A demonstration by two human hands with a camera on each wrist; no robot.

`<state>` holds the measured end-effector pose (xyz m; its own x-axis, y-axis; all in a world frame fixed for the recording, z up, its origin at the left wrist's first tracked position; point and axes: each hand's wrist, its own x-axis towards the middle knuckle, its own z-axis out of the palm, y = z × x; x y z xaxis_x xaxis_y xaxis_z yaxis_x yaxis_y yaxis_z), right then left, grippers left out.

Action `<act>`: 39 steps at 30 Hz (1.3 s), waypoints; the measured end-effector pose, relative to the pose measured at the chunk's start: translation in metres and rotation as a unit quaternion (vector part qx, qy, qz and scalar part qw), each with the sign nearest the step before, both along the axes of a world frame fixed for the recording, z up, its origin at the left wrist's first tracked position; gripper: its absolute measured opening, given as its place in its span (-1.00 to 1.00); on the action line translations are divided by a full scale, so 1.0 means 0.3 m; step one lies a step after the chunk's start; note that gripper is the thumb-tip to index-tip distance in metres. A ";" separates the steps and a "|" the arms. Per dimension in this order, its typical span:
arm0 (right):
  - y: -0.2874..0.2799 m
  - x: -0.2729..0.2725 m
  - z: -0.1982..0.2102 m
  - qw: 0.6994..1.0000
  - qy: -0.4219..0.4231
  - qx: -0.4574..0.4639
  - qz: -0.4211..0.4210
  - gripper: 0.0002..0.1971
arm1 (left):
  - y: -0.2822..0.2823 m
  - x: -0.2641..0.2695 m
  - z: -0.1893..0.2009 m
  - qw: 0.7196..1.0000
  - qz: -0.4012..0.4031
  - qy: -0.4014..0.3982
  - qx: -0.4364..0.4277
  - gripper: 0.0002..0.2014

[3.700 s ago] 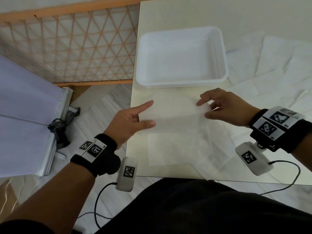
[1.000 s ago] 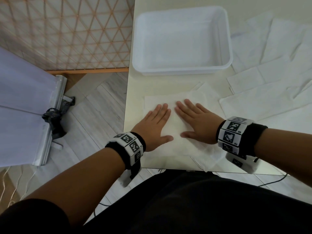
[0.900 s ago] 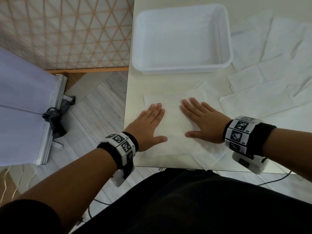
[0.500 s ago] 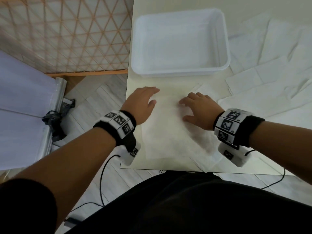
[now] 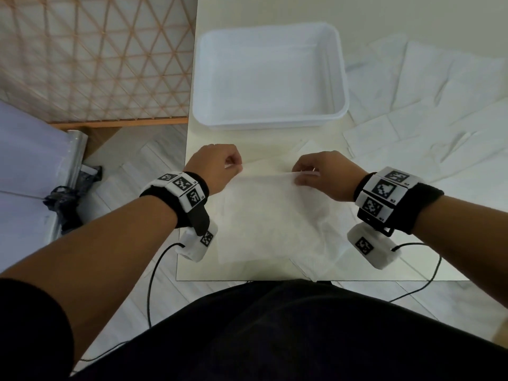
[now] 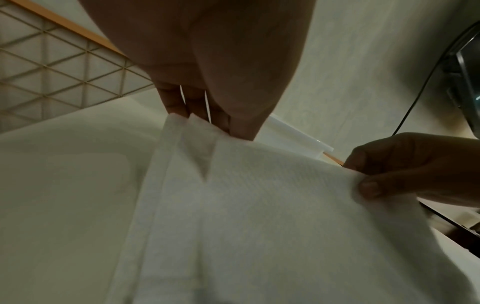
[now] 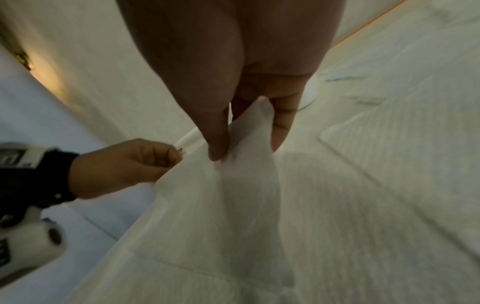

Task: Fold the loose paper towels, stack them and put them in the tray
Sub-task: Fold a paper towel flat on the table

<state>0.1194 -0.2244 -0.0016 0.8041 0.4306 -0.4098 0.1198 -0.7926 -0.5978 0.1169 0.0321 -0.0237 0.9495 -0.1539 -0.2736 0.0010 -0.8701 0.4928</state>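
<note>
A white paper towel lies on the near part of the table, its far edge lifted. My left hand pinches the towel's far left corner. My right hand pinches the far right corner. In the left wrist view the towel stretches between both hands, and the right hand shows at the right. In the right wrist view the left hand shows at the left. The white tray stands just beyond the hands with nothing in it.
Several loose unfolded paper towels lie spread over the table to the right of the tray. Another crumpled towel lies under the held one near the front edge. The table edge drops to the floor at left, beside a lattice screen.
Both hands were pressing flat on the towel a second ago. They slid forward to its far edge, curled, pinched the two far corners and lifted that edge.
</note>
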 end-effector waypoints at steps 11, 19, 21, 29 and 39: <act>-0.301 0.066 0.031 0.987 -0.055 -0.101 -0.117 -0.86 | 0.011 -0.014 0.012 0.999 0.013 -0.008 -0.044 -0.92; -0.336 0.065 -0.009 0.967 -0.064 -0.201 -0.144 -0.84 | -0.012 -0.014 0.013 1.000 0.017 -0.014 -0.015 -0.86; -0.328 0.063 -0.019 0.961 -0.078 -0.232 -0.128 -0.71 | -0.007 -0.013 0.017 1.000 0.010 -0.016 -0.016 -0.88; -0.042 0.045 0.006 0.986 -0.126 -0.085 0.066 -0.45 | 0.003 -0.023 0.064 0.997 -0.006 -0.024 -0.072 -0.83; 0.203 0.098 0.018 0.992 -0.095 0.032 0.076 -0.82 | 0.085 -0.074 0.099 0.991 0.051 0.041 -0.117 -0.56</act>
<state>0.1487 -0.1635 0.0038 0.7879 0.5733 -0.2247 0.3510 -0.7180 -0.6011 0.0949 0.0575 0.0060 0.9395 -0.1261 -0.3185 0.1321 -0.7246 0.6764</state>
